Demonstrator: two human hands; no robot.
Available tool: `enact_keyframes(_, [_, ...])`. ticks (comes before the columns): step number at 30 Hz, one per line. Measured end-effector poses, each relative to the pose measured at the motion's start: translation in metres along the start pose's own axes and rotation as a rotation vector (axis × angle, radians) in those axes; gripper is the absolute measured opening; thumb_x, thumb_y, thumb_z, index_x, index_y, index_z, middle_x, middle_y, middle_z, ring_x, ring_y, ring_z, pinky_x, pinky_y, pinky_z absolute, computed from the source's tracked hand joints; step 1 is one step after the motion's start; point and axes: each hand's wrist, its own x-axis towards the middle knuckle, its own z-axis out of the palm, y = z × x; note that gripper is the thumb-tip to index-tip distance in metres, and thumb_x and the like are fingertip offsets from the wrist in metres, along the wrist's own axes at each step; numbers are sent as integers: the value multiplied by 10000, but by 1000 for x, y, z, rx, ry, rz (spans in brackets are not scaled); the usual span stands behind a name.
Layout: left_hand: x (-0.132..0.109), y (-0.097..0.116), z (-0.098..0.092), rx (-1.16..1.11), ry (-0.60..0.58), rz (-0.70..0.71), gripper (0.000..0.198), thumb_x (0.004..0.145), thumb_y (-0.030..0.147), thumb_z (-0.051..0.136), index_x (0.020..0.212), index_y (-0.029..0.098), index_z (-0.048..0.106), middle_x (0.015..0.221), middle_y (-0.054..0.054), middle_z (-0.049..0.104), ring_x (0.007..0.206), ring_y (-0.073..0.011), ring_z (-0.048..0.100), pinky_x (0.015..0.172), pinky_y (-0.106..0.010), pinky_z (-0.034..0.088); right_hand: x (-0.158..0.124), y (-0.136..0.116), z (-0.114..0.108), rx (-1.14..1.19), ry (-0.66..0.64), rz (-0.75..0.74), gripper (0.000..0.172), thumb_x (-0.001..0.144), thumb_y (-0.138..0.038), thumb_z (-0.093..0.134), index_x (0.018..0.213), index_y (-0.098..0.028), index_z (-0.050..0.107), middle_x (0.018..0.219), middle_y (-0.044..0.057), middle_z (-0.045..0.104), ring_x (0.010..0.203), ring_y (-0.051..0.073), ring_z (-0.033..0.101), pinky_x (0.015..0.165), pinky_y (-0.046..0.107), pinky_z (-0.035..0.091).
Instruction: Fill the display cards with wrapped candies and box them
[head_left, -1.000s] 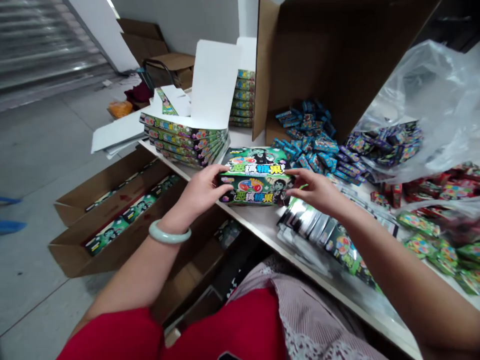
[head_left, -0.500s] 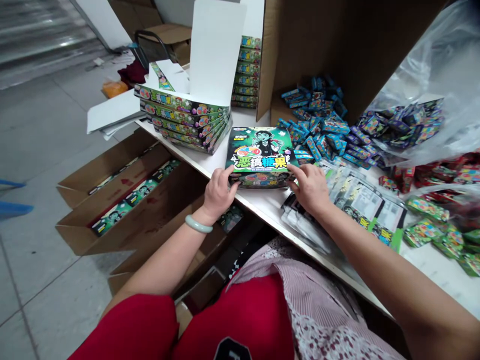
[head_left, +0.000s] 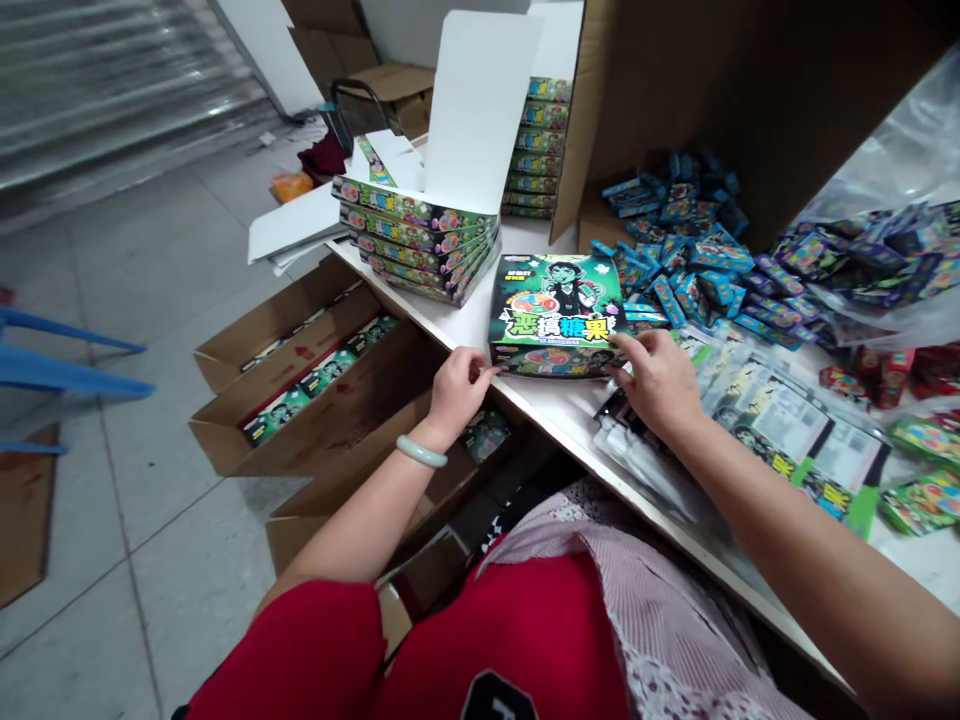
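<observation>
A closed green and black candy box [head_left: 559, 300] with a cartoon figure on its lid sits near the table's front edge. At its lower left front corner, my left hand [head_left: 459, 395] is closed, with thumb and forefinger pinched together at the box's edge. My right hand [head_left: 660, 380] grips the right front corner, its forefinger near the lid edge and its thumb lower down. Beside my right hand lie clear plastic packs [head_left: 772, 410] with green and black print. Just behind the box is a heap of small blue candy packets [head_left: 682, 265].
Nested open display boxes [head_left: 420, 235] stand left of the candy box, a white flap upright. Purple packets [head_left: 787, 295], red packets [head_left: 892, 375] and green packets [head_left: 922, 500] lie to the right. Below the table edge, open cartons [head_left: 292, 400] hold green boxes. A blue stool leg [head_left: 75, 375] is at left.
The view has swung left, so everything sits further right. My left hand has slid down and off the box's left front edge to its bottom corner. My right hand stays at its corner.
</observation>
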Motion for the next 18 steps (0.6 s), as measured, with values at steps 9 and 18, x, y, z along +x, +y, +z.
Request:
enact_keyframes(9, [1,-2,6,46,-27,57,185,876,246,607,713,198,533,717,-10,581,685,-165,560,665,-290,441,-3,-8,2,238,-87,134,433,844,-202,520,1276,-223,513,1330,159,492,901,293,636,688,430,534])
enact_keyframes(18, [-1,-9,10,34,-48,77,214,874,263,625,690,196,539,701,-7,587,680,-160,568,675,-286,461,0,-6,4,233,-132,154,430,835,-184,514,1264,-193,538,1367,185,463,998,328,627,745,456,546])
